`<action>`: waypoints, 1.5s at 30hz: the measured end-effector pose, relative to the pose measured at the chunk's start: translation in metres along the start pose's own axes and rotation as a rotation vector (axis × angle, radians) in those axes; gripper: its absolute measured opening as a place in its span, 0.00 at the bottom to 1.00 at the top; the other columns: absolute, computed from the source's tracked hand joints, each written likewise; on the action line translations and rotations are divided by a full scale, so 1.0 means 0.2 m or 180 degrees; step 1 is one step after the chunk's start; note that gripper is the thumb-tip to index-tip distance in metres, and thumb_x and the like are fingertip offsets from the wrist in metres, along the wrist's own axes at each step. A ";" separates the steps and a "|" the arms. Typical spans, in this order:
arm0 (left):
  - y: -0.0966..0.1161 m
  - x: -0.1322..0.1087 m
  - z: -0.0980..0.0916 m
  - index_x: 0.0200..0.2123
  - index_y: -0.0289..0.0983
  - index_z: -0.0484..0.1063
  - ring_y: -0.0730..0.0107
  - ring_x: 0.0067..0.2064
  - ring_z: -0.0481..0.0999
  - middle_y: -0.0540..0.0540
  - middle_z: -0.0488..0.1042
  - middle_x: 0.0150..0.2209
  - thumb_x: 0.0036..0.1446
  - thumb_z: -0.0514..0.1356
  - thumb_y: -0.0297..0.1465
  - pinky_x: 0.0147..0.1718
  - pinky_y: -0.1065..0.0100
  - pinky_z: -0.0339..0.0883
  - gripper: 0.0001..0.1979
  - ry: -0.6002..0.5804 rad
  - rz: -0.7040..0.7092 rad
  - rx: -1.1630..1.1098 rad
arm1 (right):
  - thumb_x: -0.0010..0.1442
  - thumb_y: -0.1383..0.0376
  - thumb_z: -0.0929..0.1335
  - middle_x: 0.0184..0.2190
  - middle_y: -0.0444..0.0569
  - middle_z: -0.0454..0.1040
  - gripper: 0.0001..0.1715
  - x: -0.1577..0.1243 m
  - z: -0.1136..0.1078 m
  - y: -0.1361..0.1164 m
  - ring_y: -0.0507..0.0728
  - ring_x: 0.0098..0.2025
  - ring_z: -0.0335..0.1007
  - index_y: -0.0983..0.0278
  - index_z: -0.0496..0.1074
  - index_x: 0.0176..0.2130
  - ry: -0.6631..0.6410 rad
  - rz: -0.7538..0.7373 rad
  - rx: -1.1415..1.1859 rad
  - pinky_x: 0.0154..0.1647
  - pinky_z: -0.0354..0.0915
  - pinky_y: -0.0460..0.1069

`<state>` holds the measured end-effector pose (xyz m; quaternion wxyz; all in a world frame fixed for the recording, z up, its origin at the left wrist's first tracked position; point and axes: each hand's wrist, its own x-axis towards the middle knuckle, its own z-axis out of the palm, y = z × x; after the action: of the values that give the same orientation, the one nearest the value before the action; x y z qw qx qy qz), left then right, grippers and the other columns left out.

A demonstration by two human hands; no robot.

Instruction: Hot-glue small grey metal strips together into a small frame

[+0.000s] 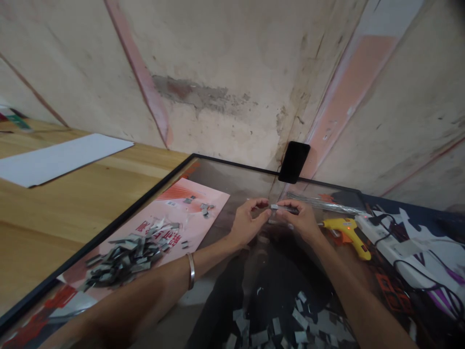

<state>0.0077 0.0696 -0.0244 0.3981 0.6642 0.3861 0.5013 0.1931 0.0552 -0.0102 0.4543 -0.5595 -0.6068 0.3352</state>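
Observation:
My left hand (pixel 250 221) and my right hand (pixel 301 221) meet above the dark glossy panel, fingertips almost touching. Between them is a small flat grey piece (pixel 274 207), its right part covered by my right fingers, which are closed on it. The fingers of my left hand are curled, its thumb tip at the left end of this piece; whatever it pinches is too small to make out. Left of my hands, a pile of similar grey pieces (pixel 127 257) lies on a pink printed sheet (pixel 212 196). More loose grey pieces (pixel 276 325) are scattered near my body.
A yellow glue gun (pixel 347 231) lies right of my right hand, near a white power strip (pixel 381 237) with black cables. Behind my hands are thin clear sticks (pixel 327 203) and a black phone (pixel 294 161) leaning on the wall. White paper (pixel 69 157) lies on the wooden table at left.

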 end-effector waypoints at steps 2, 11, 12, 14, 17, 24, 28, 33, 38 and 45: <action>0.00 0.00 0.00 0.44 0.36 0.74 0.64 0.45 0.75 0.42 0.77 0.43 0.54 0.62 0.34 0.45 0.64 0.67 0.14 -0.0022 0.0016 0.0026 | 0.48 0.55 0.73 0.31 0.47 0.77 0.19 0.00 0.00 -0.01 0.54 0.31 0.70 0.64 0.77 0.38 -0.0007 -0.0019 -0.0029 0.33 0.65 0.48; -0.05 0.00 0.02 0.45 0.38 0.74 0.64 0.45 0.75 0.43 0.77 0.44 0.53 0.63 0.35 0.44 0.64 0.68 0.16 -0.0094 0.0097 0.0038 | 0.48 0.56 0.73 0.31 0.47 0.77 0.19 0.00 0.00 0.00 0.54 0.32 0.69 0.63 0.77 0.39 -0.0023 -0.0064 -0.0011 0.34 0.64 0.48; -0.05 0.00 0.02 0.45 0.38 0.74 0.64 0.45 0.75 0.43 0.77 0.44 0.53 0.63 0.35 0.44 0.64 0.68 0.16 -0.0103 0.0092 0.0028 | 0.48 0.56 0.73 0.31 0.47 0.77 0.18 0.00 0.00 0.00 0.54 0.32 0.69 0.63 0.77 0.38 -0.0022 -0.0066 -0.0010 0.34 0.64 0.48; -0.05 0.00 0.02 0.44 0.38 0.75 0.64 0.45 0.75 0.43 0.77 0.44 0.53 0.63 0.35 0.44 0.64 0.68 0.15 -0.0103 0.0079 0.0020 | 0.48 0.56 0.73 0.32 0.47 0.77 0.19 0.00 0.00 0.00 0.54 0.33 0.70 0.63 0.77 0.38 -0.0028 -0.0078 -0.0004 0.35 0.64 0.49; -0.04 0.00 0.02 0.44 0.38 0.75 0.64 0.44 0.75 0.44 0.78 0.43 0.53 0.63 0.34 0.43 0.64 0.68 0.14 -0.0064 0.0068 0.0033 | 0.48 0.56 0.73 0.32 0.47 0.77 0.19 0.00 0.00 0.01 0.55 0.33 0.70 0.63 0.77 0.38 -0.0022 -0.0097 0.0023 0.35 0.65 0.49; -0.03 0.01 0.01 0.43 0.39 0.76 0.64 0.44 0.75 0.44 0.78 0.42 0.53 0.63 0.34 0.43 0.64 0.68 0.13 -0.0060 0.0110 0.0020 | 0.48 0.55 0.73 0.32 0.48 0.76 0.19 0.00 0.00 0.00 0.55 0.32 0.70 0.63 0.77 0.38 -0.0034 -0.0101 0.0009 0.34 0.65 0.49; -0.03 0.01 0.01 0.44 0.38 0.76 0.64 0.44 0.75 0.44 0.78 0.42 0.54 0.63 0.35 0.42 0.65 0.69 0.14 -0.0059 0.0132 -0.0028 | 0.48 0.56 0.73 0.33 0.48 0.77 0.19 0.00 0.00 0.00 0.55 0.34 0.70 0.64 0.77 0.38 -0.0047 -0.0073 0.0065 0.36 0.65 0.50; -0.02 0.01 0.01 0.43 0.38 0.76 0.65 0.43 0.75 0.44 0.78 0.41 0.56 0.61 0.36 0.43 0.65 0.69 0.13 -0.0082 0.0194 -0.0097 | 0.48 0.55 0.73 0.32 0.48 0.76 0.19 0.00 0.00 0.01 0.55 0.33 0.70 0.63 0.76 0.39 -0.0067 -0.0046 0.0066 0.35 0.65 0.49; -0.02 0.01 0.01 0.41 0.38 0.77 0.65 0.44 0.76 0.44 0.77 0.41 0.57 0.60 0.36 0.44 0.65 0.69 0.12 -0.0166 0.0235 -0.0170 | 0.48 0.55 0.73 0.31 0.47 0.76 0.19 0.00 0.00 0.01 0.54 0.31 0.69 0.63 0.77 0.38 -0.0074 -0.0083 0.0049 0.33 0.64 0.48; -0.02 0.01 0.00 0.40 0.38 0.78 0.66 0.44 0.75 0.44 0.77 0.41 0.57 0.60 0.35 0.47 0.64 0.68 0.10 -0.0139 0.0322 -0.0134 | 0.48 0.56 0.73 0.31 0.47 0.76 0.18 0.00 0.00 0.00 0.53 0.32 0.69 0.63 0.77 0.38 -0.0042 -0.0050 0.0060 0.34 0.64 0.48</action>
<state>0.0080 0.0732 -0.0268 0.3944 0.6852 0.3326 0.5141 0.1920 0.0547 -0.0099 0.4582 -0.5482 -0.6110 0.3410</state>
